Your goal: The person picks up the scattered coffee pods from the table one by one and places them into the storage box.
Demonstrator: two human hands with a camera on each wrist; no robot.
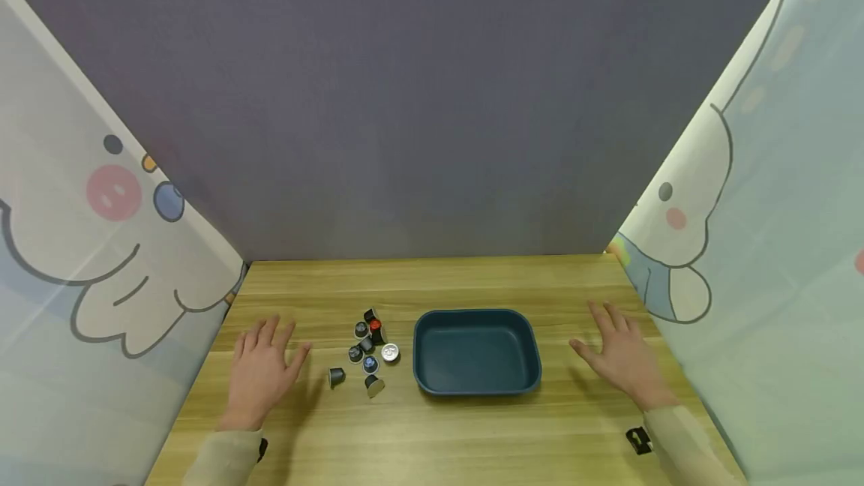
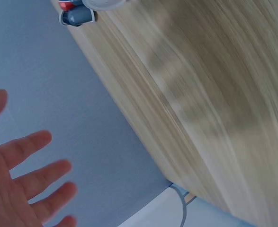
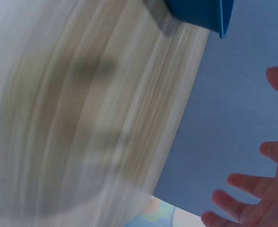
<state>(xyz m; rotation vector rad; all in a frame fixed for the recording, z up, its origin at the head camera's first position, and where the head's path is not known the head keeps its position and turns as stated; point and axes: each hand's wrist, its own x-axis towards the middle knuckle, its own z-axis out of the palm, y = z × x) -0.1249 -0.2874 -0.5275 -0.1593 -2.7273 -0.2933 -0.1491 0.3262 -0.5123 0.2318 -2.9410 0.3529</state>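
Observation:
Several small coffee capsules lie in a loose cluster left of the table's middle. Among them are a red-topped capsule (image 1: 376, 325), a blue-topped capsule (image 1: 370, 364) and one showing its silver lid (image 1: 390, 352). A dark capsule (image 1: 336, 376) on its side is nearest my left hand (image 1: 259, 377), whose fingers are spread and hold nothing. Right of the cluster sits a dark teal rectangular tray (image 1: 476, 352) with nothing in it. Beyond the tray's right side, my right hand (image 1: 622, 357) is held over the table, fingers apart and holding nothing. Both hands cast shadows on the wood.
The wooden table (image 1: 432, 433) ends at a grey panel (image 1: 432, 133) at the back. Cartoon-printed curtains (image 1: 81, 246) close off the left and right sides. A small black strap piece (image 1: 638, 440) shows by the right sleeve (image 1: 685, 437).

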